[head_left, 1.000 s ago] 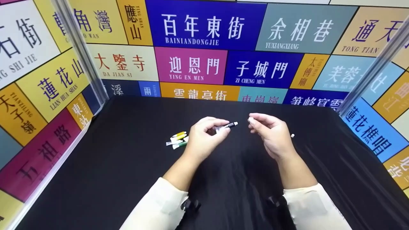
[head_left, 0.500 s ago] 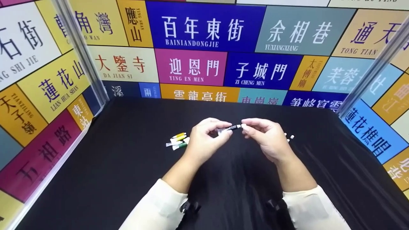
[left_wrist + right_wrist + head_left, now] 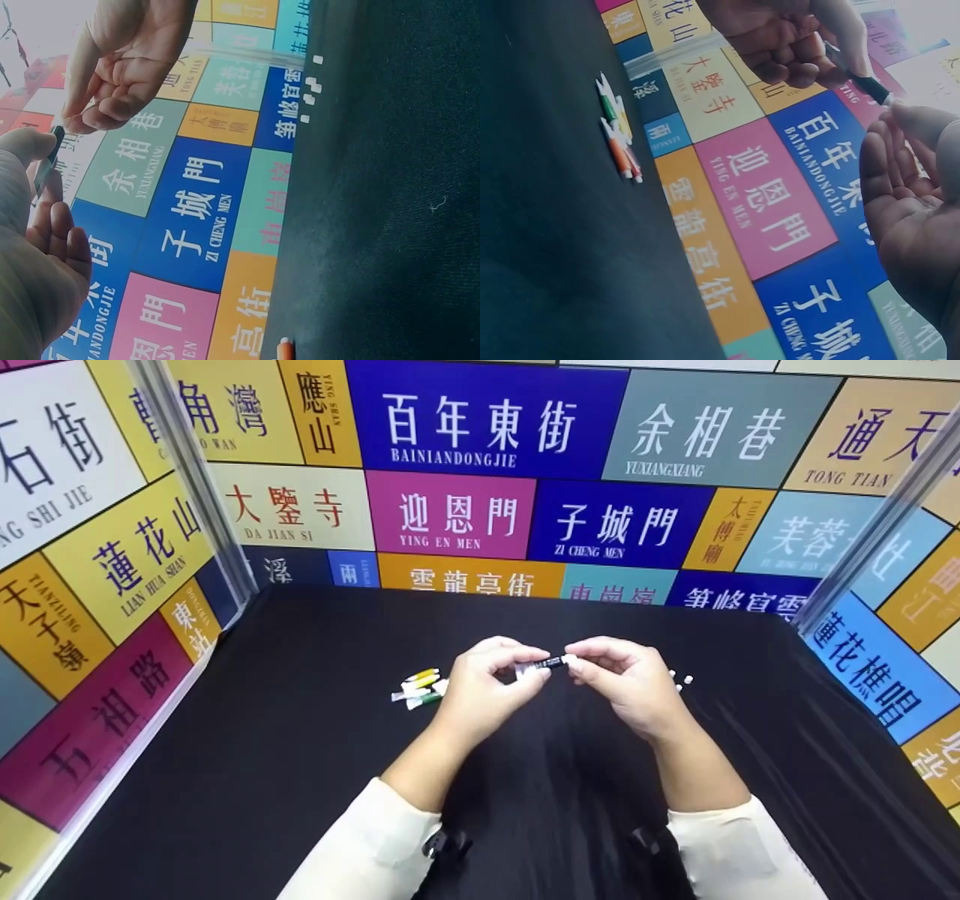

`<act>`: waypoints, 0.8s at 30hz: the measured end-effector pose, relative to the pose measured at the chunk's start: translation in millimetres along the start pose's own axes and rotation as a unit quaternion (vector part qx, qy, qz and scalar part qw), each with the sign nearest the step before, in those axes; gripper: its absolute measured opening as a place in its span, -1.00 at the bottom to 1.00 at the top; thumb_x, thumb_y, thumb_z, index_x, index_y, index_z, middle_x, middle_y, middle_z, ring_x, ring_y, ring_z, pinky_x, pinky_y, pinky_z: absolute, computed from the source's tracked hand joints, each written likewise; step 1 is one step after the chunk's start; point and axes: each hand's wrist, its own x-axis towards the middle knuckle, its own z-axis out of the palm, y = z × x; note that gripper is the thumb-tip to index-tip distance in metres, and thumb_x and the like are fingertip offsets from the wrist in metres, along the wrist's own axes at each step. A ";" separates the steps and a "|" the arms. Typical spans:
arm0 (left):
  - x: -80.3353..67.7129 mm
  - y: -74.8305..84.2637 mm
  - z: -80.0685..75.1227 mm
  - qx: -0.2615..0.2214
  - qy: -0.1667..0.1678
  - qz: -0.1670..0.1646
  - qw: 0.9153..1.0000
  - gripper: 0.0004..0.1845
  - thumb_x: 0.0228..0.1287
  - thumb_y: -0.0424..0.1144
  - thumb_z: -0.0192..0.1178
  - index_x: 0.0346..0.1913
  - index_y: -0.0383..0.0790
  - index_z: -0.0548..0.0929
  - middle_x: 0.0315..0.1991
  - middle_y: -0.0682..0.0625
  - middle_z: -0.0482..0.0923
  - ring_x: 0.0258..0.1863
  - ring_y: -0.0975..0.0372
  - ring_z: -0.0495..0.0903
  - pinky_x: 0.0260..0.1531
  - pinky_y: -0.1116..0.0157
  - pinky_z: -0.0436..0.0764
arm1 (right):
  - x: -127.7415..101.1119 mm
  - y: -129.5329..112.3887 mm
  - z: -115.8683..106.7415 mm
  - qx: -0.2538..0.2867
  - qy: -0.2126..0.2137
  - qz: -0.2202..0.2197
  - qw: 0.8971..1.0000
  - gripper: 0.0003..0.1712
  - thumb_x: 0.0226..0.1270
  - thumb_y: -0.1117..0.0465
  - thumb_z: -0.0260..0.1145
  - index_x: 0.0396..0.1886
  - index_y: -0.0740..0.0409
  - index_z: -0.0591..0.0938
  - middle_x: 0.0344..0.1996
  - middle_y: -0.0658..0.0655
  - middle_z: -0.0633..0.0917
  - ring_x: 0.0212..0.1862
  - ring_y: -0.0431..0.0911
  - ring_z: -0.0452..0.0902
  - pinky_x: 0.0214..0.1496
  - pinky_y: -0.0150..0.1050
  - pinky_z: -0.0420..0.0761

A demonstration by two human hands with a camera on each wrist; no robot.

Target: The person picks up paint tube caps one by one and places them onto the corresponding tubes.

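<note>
— Colourful sign panels (image 3: pixel 484 420), lettered with Chinese characters, stand round a worktop spread with creased black cloth (image 3: pixel 247 780). What is being handled?

— One slim, small black tube (image 3: pixel 552 663) with pale lettering on its side, a whitish rear part and a small white tip (image 3: pixel 568 659). It is held between the two hands, up off the cloth, with the tip towards the right.

— How is it held?

— The left hand (image 3: pixel 484 682) pinches the body between its thumb and fingers. The right hand (image 3: pixel 634 682) pinches the white tip with thumb and forefinger, its other fingers loosely bent behind. Whether that tip is a separate cap I cannot tell, as the fingers cover part of it.

— And just around them?

— Beside the left hand lies a small heap of similar slim tubes with white ends. From the right wrist they show as a green tube (image 3: pixel 607 106), an orange tube (image 3: pixel 618 152) and a yellow tube (image 3: pixel 623 124), lying close together. Beyond the right hand, several small white blocky pieces (image 3: pixel 310 81) are scattered, near one another.

— Farther out?

— Cream sleeves (image 3: pixel 367 847) reach in from the near edge, with dark little devices (image 3: pixel 448 846) at the wrists. Pale upright strips (image 3: pixel 210 487) mark the corners of the panelled walls.
</note>
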 end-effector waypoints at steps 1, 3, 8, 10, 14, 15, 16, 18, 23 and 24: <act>-0.2 0.2 -0.4 0.001 -0.002 0.001 1.000 -0.79 0.30 -0.16 0.52 -0.03 0.00 0.91 -0.15 0.12 0.82 -0.16 0.14 0.71 -0.14 0.24 0.73 | -0.2 -0.8 -1.0 -0.015 -0.003 -0.005 1.000 -0.73 0.37 0.40 0.49 0.04 0.38 0.78 -0.21 0.01 0.87 -0.23 -0.12 0.82 -0.01 -0.28 0.82; -0.7 0.8 -1.1 0.005 -0.006 0.004 1.000 -0.79 0.30 -0.17 0.52 -0.02 -0.01 0.90 -0.14 0.12 0.82 -0.15 0.13 0.72 -0.13 0.26 0.73 | -0.7 -2.5 -2.4 -0.038 -0.007 -0.010 0.999 -0.75 0.36 0.36 0.51 0.01 0.28 0.81 -0.21 -0.01 0.88 -0.23 -0.09 0.83 -0.02 -0.26 0.83; -1.6 2.5 -2.0 0.015 -0.013 0.011 1.000 -0.78 0.30 -0.17 0.52 -0.01 0.00 0.90 -0.16 0.13 0.81 -0.18 0.20 0.70 -0.14 0.29 0.71 | -1.8 -5.6 -4.0 -0.057 -0.011 -0.006 0.998 -0.79 0.37 0.32 0.52 -0.04 0.26 0.83 -0.31 -0.02 0.86 -0.29 -0.10 0.80 -0.07 -0.28 0.83; -1.8 3.1 -1.9 0.019 -0.017 0.013 1.000 -0.78 0.30 -0.17 0.52 -0.01 0.00 0.90 -0.16 0.12 0.80 -0.19 0.21 0.70 -0.14 0.29 0.72 | -1.7 -5.8 -3.7 -0.061 -0.009 0.000 0.998 -0.82 0.38 0.30 0.53 -0.08 0.27 0.84 -0.38 -0.02 0.83 -0.33 -0.11 0.78 -0.13 -0.29 0.82; -2.2 4.1 -2.0 0.022 -0.024 0.020 0.999 -0.78 0.32 -0.17 0.51 0.00 -0.02 0.90 -0.16 0.09 0.81 -0.18 0.19 0.71 -0.11 0.19 0.75 | -2.0 -6.1 -2.5 -0.068 -0.004 0.007 0.998 -0.85 0.40 0.26 0.52 -0.17 0.28 0.84 -0.45 -0.01 0.79 -0.40 -0.11 0.73 -0.24 -0.31 0.79; -2.3 4.3 -2.1 0.025 -0.026 0.023 0.999 -0.78 0.32 -0.17 0.50 0.00 -0.02 0.90 -0.16 0.09 0.81 -0.18 0.20 0.71 -0.11 0.18 0.75 | -2.2 -6.4 -2.3 -0.069 -0.003 0.008 0.998 -0.85 0.40 0.26 0.51 -0.19 0.29 0.83 -0.46 -0.01 0.78 -0.41 -0.11 0.71 -0.26 -0.31 0.78; -2.5 4.4 -2.1 0.029 -0.028 0.026 0.999 -0.78 0.32 -0.17 0.50 0.00 -0.02 0.90 -0.16 0.09 0.81 -0.18 0.22 0.71 -0.11 0.18 0.74 | -2.4 -6.3 -2.0 -0.070 -0.003 0.008 0.998 -0.86 0.41 0.27 0.50 -0.21 0.30 0.83 -0.47 -0.01 0.77 -0.42 -0.11 0.70 -0.28 -0.32 0.76; -2.5 4.3 -2.1 0.040 -0.030 0.031 0.998 -0.79 0.32 -0.17 0.51 -0.01 -0.02 0.90 -0.17 0.10 0.81 -0.19 0.27 0.69 -0.13 0.21 0.73 | -2.7 -5.9 -1.7 -0.073 -0.003 0.009 0.997 -0.86 0.42 0.27 0.49 -0.26 0.31 0.81 -0.49 0.00 0.75 -0.44 -0.12 0.68 -0.30 -0.33 0.73; -2.6 4.7 -1.4 0.054 -0.035 0.040 0.997 -0.80 0.32 -0.18 0.50 -0.02 -0.03 0.90 -0.19 0.07 0.81 -0.20 0.23 0.71 -0.14 0.26 0.71 | -2.7 -3.5 -0.8 -0.083 0.001 0.013 0.996 -0.81 0.44 0.24 0.48 -0.34 0.29 0.77 -0.52 0.01 0.72 -0.48 -0.11 0.64 -0.33 -0.31 0.70; -2.6 4.9 -1.3 0.055 -0.036 0.041 0.997 -0.80 0.32 -0.18 0.50 -0.02 -0.04 0.90 -0.19 0.06 0.81 -0.20 0.21 0.72 -0.14 0.27 0.71 | -2.8 -3.3 -0.6 -0.087 0.002 0.013 0.996 -0.79 0.45 0.23 0.47 -0.36 0.28 0.76 -0.52 0.01 0.72 -0.48 -0.10 0.64 -0.33 -0.31 0.70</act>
